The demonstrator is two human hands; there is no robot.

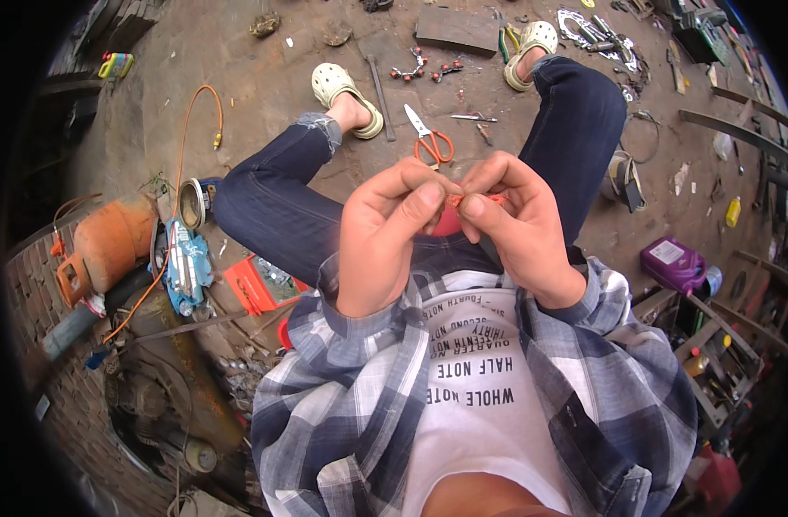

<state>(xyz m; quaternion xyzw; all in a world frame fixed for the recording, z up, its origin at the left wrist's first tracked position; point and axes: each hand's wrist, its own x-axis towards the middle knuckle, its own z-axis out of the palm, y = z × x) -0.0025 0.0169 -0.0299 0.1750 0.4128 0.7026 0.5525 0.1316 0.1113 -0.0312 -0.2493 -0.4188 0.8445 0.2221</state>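
In the head view, the right hand (521,228) pinches a small orange-red piece (454,200) between thumb and fingers, its shape mostly hidden. The left hand (383,228) is narrowed, its fingertips right beside the piece; whether they grip it cannot be told. Both are raised over the lap. Beyond them, orange-handled scissors (425,132) lie on the floor (264,73), with a metal block (458,33) toward its far edge, an orange cylinder (114,241) toward the left edge and a purple jug (674,265) toward the right.
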